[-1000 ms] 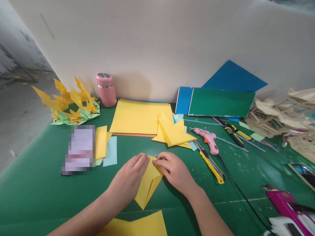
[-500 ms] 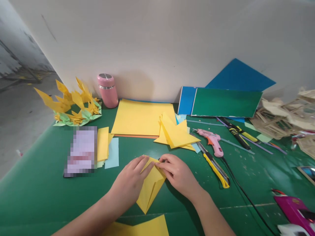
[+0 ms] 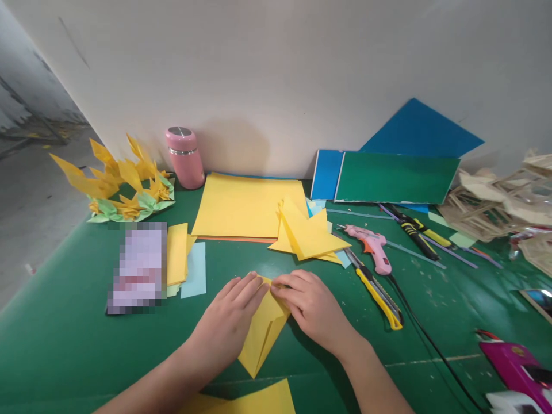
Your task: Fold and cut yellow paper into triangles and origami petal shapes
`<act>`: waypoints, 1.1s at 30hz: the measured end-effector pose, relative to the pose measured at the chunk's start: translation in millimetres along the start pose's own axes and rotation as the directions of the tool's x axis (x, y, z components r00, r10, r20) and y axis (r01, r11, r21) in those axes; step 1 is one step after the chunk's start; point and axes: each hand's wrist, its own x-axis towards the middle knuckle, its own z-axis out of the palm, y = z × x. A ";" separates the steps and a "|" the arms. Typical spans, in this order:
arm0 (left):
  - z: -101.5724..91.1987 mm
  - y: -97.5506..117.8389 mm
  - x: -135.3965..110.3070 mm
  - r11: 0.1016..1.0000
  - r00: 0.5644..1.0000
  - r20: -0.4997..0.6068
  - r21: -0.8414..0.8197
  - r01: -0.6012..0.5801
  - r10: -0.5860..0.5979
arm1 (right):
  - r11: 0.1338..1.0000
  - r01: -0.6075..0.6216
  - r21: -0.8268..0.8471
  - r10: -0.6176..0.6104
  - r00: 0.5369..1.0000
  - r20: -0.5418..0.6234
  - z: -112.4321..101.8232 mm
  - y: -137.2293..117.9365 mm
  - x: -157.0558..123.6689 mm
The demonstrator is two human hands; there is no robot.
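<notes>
A folded piece of yellow paper lies on the green tabletop in front of me, with its point toward me and a slit down its lower half. My left hand rests over its upper left side, fingers stretched out flat on the paper; the thumb is hidden. At the paper's top right edge, my right hand has fingertips and thumb closed on a fold. Both sets of fingertips nearly meet at the top corner. Closer to me, another yellow paper is partly cut off by the frame and covered by my left forearm.
Folded yellow pieces overlap a stack of yellow sheets. Right of them lie a pink glue gun with its cord and a yellow utility knife. On the left are a paper crown, a pink flask and a blurred-out phone-shaped item.
My right fingers have shifted slightly left along the paper's top fold, closer to the left fingertips. The left hand stays on the paper. The view has moved a little.
</notes>
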 end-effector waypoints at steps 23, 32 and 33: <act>4.4 -4.0 2.1 0.999 0.999 0.037 0.037 0.024 -0.026 | 0.974 -0.086 -0.212 0.105 0.991 0.081 14.2 -7.8 15.3; -0.6 -0.7 2.4 0.998 1.000 0.013 0.065 0.023 -0.024 | 0.979 -0.179 -0.100 0.180 0.984 -0.006 -2.8 8.7 -5.1; -0.8 -0.5 2.3 0.998 0.999 0.015 0.060 0.030 -0.031 | 0.977 -0.190 -0.093 0.189 0.982 -0.019 -4.2 10.5 -8.1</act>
